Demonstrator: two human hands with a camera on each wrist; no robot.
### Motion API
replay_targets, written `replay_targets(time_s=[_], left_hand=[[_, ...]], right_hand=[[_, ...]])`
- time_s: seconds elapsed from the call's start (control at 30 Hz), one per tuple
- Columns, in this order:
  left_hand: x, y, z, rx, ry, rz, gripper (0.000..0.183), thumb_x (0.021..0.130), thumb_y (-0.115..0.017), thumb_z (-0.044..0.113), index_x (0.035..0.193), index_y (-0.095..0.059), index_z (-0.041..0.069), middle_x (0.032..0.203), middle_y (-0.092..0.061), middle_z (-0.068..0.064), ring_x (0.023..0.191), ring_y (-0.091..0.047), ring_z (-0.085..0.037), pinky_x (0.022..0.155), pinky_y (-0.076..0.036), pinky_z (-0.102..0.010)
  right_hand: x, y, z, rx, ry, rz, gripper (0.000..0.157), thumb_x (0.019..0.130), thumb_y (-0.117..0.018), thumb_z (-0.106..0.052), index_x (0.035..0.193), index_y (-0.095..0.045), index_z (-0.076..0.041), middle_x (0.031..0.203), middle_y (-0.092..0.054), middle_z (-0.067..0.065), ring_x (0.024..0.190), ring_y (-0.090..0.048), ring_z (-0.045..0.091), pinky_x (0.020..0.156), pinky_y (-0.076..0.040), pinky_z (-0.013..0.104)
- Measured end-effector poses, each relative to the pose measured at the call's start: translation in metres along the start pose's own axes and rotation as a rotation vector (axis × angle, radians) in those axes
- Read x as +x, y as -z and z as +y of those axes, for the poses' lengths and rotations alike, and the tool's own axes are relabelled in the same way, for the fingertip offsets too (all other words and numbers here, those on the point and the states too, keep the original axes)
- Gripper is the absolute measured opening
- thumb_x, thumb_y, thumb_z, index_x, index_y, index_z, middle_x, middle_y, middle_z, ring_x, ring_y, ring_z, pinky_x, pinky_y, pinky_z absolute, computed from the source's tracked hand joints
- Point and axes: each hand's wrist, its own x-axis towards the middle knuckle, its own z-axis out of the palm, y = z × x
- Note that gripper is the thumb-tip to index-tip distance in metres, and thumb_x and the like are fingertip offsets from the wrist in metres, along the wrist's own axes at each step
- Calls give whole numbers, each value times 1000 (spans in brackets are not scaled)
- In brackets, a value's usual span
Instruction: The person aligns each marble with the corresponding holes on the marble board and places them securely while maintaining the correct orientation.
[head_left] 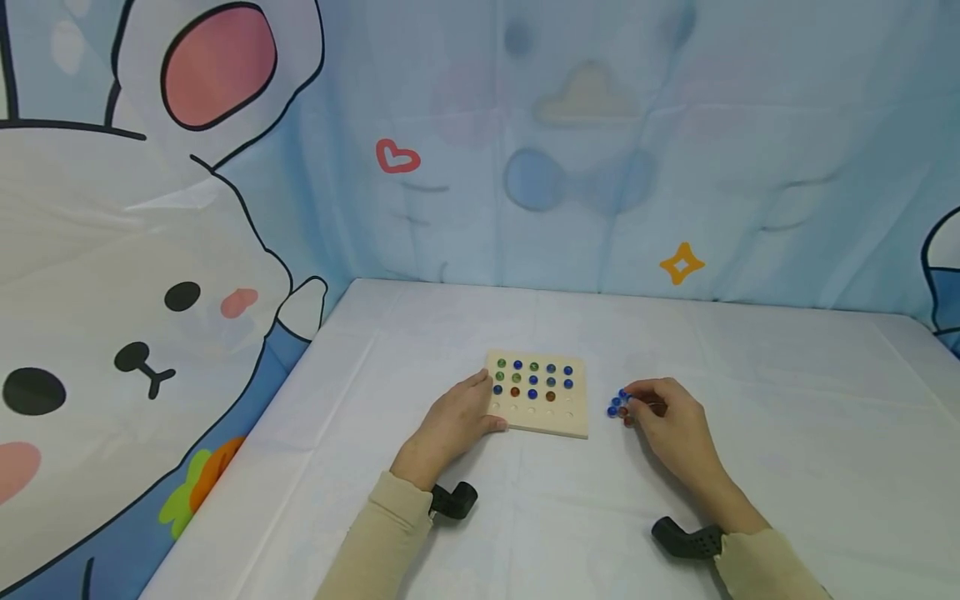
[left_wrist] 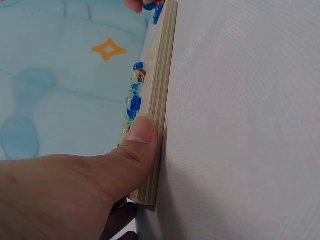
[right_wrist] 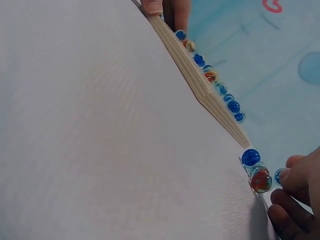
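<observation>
A pale wooden board with rows of shallow round holes lies flat on the white cloth. Green, blue and red-brown glass marbles sit in its far rows; the holes nearest the person are bare. My left hand grips the board at its left side, thumb against the near edge and fingers along the left one. To the right of the board, my right hand pinches a blue marble between thumb and fingertips. Close beside those fingertips is a small cluster of loose marbles, blue and red.
White cloth covers the table around the board. Behind it hangs a light blue printed curtain, with a large cartoon figure on the left side. Each wrist wears a black camera mount.
</observation>
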Motion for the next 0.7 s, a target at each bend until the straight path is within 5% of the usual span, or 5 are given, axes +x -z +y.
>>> replay_targets(time_s=[0.53,0.7], left_hand=[[1,0,0,-7,17,-13,76,89,-69,40,147,-43,-1,156,-40,-15,143,-43,-26,117,-40,-37],[1,0,1,-21,25,-15,76,89,-69,40,148,-42,0,157,-40,-15,143,-42,-27,117,-39,-37]], right_hand=[[3,3,-6,45,-6,25,20,93,-61,2,111,-67,-5,109,-61,10,101,-62,24,76,-40,-3],[3,3,-10,75,-6,10,20,94,-59,3,112,-66,-4,110,-63,11,95,-64,23,71,-49,2]])
